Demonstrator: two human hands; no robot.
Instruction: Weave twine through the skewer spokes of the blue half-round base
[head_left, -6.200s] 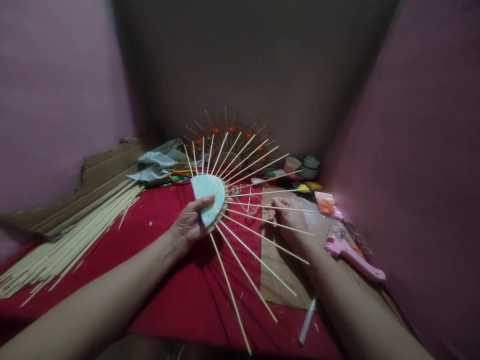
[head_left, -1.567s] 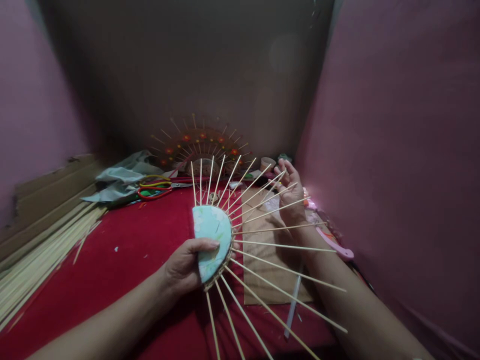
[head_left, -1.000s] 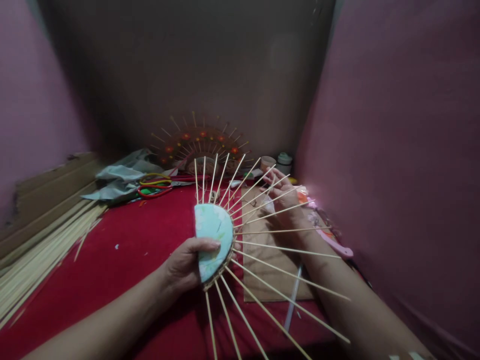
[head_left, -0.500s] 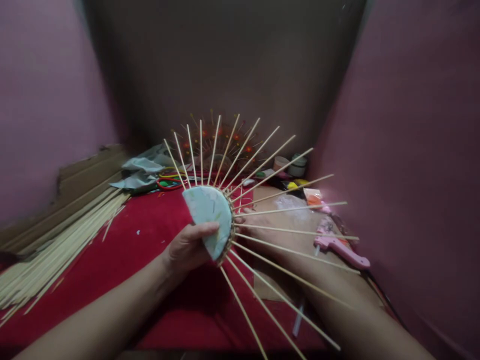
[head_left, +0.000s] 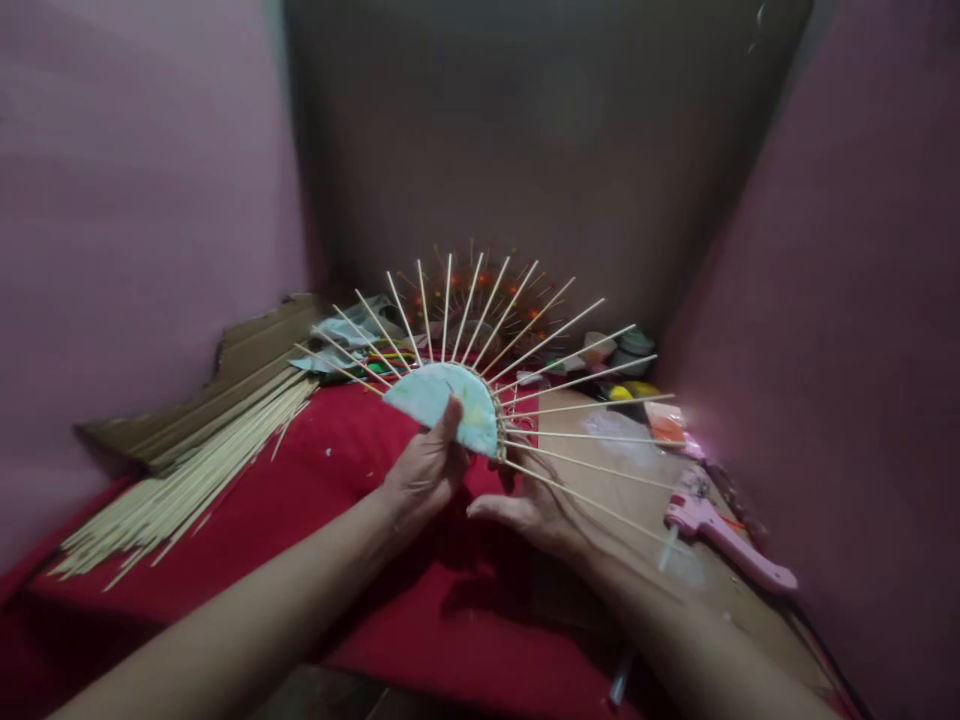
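A pale blue-green half-disc (head_left: 427,395) with thin wooden sticks (head_left: 589,406) fanning out from its curved edge is held above the table. My left hand (head_left: 427,470) grips the half-disc near its straight edge, thumb on the upper face and the other fingers hidden underneath. Just below the lower right end of the curve is my right hand (head_left: 532,510), thumb stretched out and apart from the fingers. Its fingers reach behind the lowest sticks; whether they touch the piece I cannot tell.
Red cloth (head_left: 352,430) covers much of the table. A bundle of loose sticks (head_left: 202,480) lies left beside cardboard (head_left: 262,345). On the right rests a pink glue gun (head_left: 697,515). A similar decorated piece (head_left: 499,285) stands behind, near small jars (head_left: 634,350).
The half-disc has turned counterclockwise, so its sticks now fan more upward and to the left. My right hand has come down from behind the sticks, its thumb now in sight. The view has shifted.
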